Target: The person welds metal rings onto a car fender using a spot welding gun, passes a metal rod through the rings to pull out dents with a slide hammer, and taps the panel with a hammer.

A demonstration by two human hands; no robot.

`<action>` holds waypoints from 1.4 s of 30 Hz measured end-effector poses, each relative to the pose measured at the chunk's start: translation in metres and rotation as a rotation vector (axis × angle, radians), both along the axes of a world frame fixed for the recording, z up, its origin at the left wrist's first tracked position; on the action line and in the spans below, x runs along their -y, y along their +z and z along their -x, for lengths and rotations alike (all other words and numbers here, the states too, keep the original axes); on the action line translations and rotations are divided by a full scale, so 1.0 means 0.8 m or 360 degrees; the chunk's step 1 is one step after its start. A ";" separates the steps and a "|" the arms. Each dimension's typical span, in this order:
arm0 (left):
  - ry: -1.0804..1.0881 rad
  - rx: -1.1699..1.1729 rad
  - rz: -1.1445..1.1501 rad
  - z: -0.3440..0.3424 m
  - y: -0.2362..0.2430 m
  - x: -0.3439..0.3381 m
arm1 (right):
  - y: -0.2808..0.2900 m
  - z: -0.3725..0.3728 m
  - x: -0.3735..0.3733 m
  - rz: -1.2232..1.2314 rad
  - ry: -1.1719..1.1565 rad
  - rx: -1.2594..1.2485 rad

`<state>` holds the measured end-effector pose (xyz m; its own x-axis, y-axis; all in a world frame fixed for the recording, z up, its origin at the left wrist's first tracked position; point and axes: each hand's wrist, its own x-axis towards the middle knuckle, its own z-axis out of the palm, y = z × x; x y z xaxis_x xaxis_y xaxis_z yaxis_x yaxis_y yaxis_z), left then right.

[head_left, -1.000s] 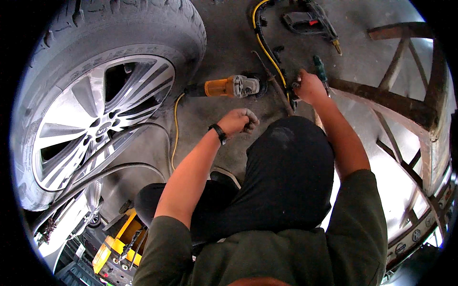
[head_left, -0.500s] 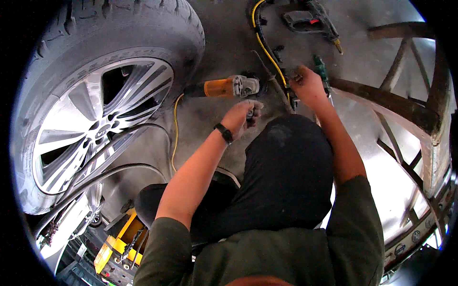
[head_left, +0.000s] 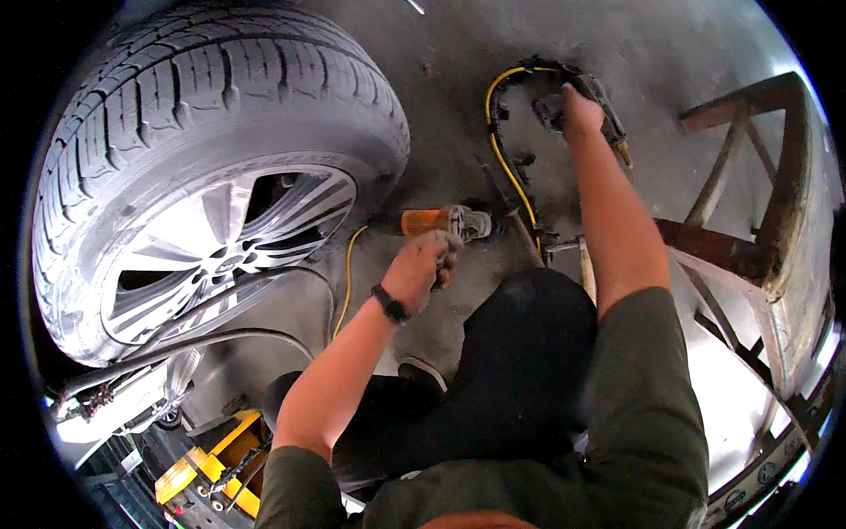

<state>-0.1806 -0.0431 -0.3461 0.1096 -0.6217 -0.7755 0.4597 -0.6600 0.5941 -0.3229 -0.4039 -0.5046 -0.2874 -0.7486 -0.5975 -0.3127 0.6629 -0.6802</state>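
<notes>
Over on the far right, the right hand (head_left: 583, 115) is overlapping the black gun-shaped tool (head_left: 609, 104) lying on the floor (head_left: 432, 106), fingers partly bent, though whether they are gripping it I cannot tell. Nearer and to the left, the left hand (head_left: 425, 267) is hanging half-curled beside the orange grinder (head_left: 425, 221), its contents hiding from view, while a big wheel (head_left: 264, 97) is standing farther left
</notes>
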 end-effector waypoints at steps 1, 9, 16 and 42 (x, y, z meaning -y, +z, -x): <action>-0.0029 0.0058 -0.0063 0.000 0.008 -0.010 | -0.012 -0.007 0.020 0.0013 -0.0075 -0.0024; -0.0256 0.0427 -0.0028 -0.008 0.139 -0.119 | -0.079 -0.012 0.080 -0.0383 0.0299 -0.0432; 0.0294 0.0303 -0.0208 -0.023 0.141 -0.161 | -0.060 -0.076 0.030 -0.0512 0.0619 -0.0745; -0.0212 0.3425 0.2011 -0.228 0.451 -0.079 | 0.567 0.110 -0.308 0.2704 0.1021 -0.0983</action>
